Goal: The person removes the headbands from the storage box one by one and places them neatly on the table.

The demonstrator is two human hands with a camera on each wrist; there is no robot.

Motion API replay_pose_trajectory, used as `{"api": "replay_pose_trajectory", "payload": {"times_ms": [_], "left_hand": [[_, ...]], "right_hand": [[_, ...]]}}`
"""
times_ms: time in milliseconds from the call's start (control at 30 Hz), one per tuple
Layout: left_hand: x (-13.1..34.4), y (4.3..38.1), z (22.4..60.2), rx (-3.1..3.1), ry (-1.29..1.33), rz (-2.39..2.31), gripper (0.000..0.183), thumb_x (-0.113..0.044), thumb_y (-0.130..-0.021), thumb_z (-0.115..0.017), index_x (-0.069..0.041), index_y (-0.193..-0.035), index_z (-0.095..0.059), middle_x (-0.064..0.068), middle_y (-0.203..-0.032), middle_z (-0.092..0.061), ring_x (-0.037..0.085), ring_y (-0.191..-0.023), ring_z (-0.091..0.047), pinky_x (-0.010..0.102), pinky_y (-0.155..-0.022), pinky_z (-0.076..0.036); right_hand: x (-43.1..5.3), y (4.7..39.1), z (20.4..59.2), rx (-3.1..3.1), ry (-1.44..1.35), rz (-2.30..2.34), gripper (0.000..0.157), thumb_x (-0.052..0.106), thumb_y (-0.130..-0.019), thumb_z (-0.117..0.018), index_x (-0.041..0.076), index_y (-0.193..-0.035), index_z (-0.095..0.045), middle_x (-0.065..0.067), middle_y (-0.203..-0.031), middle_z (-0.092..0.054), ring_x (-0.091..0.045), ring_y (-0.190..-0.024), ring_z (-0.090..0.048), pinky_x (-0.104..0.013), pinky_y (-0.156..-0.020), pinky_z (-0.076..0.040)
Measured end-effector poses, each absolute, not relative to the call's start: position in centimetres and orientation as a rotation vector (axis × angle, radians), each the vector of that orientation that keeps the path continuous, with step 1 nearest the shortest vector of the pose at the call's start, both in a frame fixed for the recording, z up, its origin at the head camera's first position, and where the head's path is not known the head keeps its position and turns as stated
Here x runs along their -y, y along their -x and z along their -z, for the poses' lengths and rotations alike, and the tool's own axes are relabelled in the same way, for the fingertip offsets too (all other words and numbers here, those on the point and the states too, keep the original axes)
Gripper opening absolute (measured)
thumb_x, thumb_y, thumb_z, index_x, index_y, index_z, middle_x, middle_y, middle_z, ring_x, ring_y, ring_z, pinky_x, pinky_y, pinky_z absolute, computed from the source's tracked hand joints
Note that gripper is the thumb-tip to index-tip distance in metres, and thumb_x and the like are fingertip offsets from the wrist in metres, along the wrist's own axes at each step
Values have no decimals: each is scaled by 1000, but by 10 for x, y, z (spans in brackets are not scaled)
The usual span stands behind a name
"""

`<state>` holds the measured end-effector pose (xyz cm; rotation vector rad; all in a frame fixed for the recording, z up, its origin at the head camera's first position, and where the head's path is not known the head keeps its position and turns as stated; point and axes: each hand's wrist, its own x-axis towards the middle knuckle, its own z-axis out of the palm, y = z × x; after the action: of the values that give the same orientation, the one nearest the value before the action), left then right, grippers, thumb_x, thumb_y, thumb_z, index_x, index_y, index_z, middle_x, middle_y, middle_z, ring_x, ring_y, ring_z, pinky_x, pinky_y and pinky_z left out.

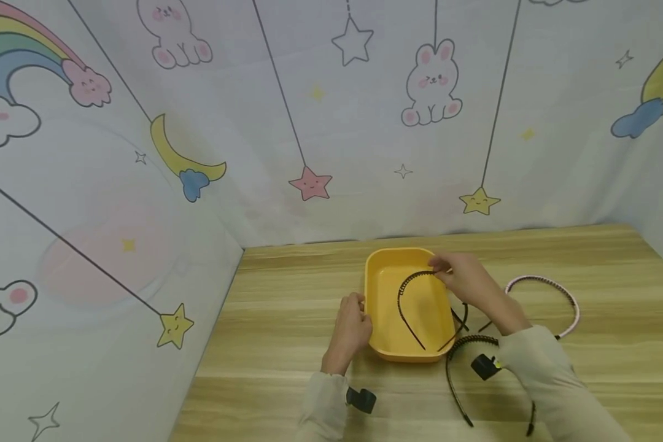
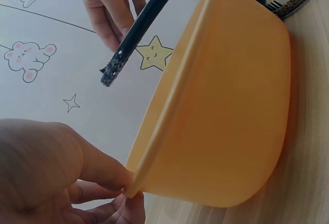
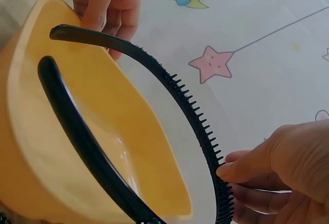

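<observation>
A yellow plastic basin [image 1: 387, 261] stands on the wooden table. My left hand [image 1: 349, 328] pinches its left rim between thumb and fingers, as the left wrist view [image 2: 46, 167] shows up close. Over the basin, my right hand [image 1: 466, 279] holds a black toothed headband [image 1: 400, 304] by the top of its curve. The right wrist view shows the thumb and fingers of that hand [image 3: 277, 172] on the toothed band [image 3: 177, 88], with both band ends pointing toward the basin [image 3: 123, 95]. Nothing else shows inside the basin.
Right of the basin lie more headbands on the table [image 1: 276, 319]: a pink one [image 1: 577, 313] and a dark one [image 1: 450, 374] nearer the front, partly hidden by the right forearm. Printed cloth walls [image 1: 364, 141] stand behind and to the left.
</observation>
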<state>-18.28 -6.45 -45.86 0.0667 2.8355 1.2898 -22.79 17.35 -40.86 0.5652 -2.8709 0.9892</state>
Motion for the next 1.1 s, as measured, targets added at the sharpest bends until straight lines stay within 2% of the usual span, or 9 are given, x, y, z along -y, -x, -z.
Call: {"api": "replay_pose_trajectory", "payload": {"times_ms": [467,700,1100], "left_hand": [[66,183,457,-2860,-88,-1304,34,2,-85,-52,4,-118,-49,11,-100,-49,20,-88,-50,31,-72,-46],[66,183,458,-2843,-81,-1295,34,2,-85,-52,4,-120,-48,11,-100,-49,19,-85,-47,30,-71,-45],[66,181,458,-2829,-65,-1277,34,2,-86,-52,3,-120,-48,10,-100,-48,18,-86,-47,30,-71,-45]], "right_hand": [[-204,215,416,2889,-540,-942,25,0,-87,-57,-4,-111,-61,-18,-103,-64,-33,-93,-60,-47,-79,-48],[-216,208,419,2870,-556,-907,21,-3,-84,-58,-4,-105,-62,-16,-97,-64,-32,-89,-60,-45,-76,-50],[-232,190,429,2885,-570,-895,21,-4,-83,-59,-4,-103,-63,-14,-95,-65,-29,-87,-61,-42,-73,-51]]}}
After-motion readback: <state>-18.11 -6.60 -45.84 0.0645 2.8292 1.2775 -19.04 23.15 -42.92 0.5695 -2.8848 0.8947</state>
